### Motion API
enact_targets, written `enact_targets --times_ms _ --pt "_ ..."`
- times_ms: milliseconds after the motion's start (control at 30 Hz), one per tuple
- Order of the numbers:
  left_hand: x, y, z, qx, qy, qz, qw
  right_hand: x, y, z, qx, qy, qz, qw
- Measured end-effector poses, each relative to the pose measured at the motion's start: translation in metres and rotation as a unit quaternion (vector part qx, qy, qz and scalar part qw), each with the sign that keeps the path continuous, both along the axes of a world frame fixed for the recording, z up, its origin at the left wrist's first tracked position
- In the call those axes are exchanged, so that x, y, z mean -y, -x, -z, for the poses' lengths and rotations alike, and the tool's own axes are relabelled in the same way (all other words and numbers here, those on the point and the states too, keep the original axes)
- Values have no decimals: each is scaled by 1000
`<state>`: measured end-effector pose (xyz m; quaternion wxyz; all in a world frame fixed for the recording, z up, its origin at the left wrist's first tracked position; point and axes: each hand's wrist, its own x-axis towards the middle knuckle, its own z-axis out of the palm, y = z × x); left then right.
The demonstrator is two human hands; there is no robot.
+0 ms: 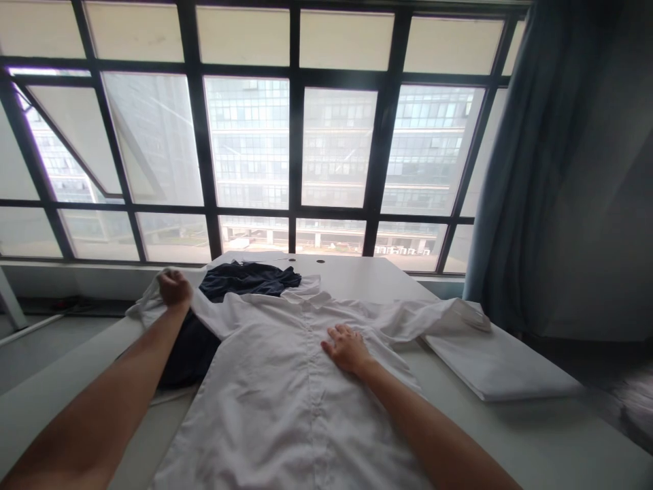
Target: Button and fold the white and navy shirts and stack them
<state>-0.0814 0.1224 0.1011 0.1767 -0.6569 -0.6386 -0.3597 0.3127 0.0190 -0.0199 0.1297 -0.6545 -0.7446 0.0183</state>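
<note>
1. A white shirt [265, 381] is spread, front up and wrinkled, along the near part of a white table [367, 272], with its collar [319, 299] pointed toward the window.
2. The right hand [347, 348] is laid open on the shirt's chest, palm down, just beside the button placket [310, 361]; nothing is gripped by it.
3. By the left hand [175, 287], closed in a fist, the shirt's left-side sleeve [211, 314] is gripped near its end and drawn outward.
4. On the right, a folded white cloth [505, 364] is partly overlapped by the other sleeve [433, 318].
5. Dark fabric [247, 278] is seen bunched beyond the gripped sleeve, and more on its near side.
6. The far side is closed off by a black-framed window [296, 150], flanked at right by a blue-grey curtain [525, 170].
</note>
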Motion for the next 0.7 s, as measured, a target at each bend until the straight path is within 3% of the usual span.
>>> enact_targets --times_ms 67,100,133,200,267,300,367,433,467,533,633,700 --pt "19 -22 2 2 -27 11 1000 1 0 -1 -44 -16 7 999" --pt "31 -36 7 -20 -29 53 998 1 -1 -3 -91 -21 11 996" --pt "46 -50 16 -84 -20 160 983 2 -2 -7 -150 -19 13 988" --pt "77 -76 38 -207 19 362 909 6 -7 -17 -266 6 5 964" --pt "102 -92 61 -266 47 473 839 14 -14 -30 -368 71 -23 927" --pt "111 -96 70 -277 61 498 819 20 -18 -36 -406 116 -41 906" --pt "118 -96 83 -279 83 501 815 35 -27 -46 -463 222 -73 855" --pt "115 -89 88 -268 94 464 839 54 -35 -54 -466 318 -84 821" --pt "110 -84 88 -263 97 438 854 64 -38 -57 -441 347 -82 824" --pt "101 -73 87 -255 107 376 885 84 -44 -62 -367 356 -77 856" --pt "91 -57 86 -246 139 296 912 112 -49 -69 -274 297 -89 911" --pt "89 -48 87 -250 158 266 918 126 -49 -70 -245 251 -122 928"
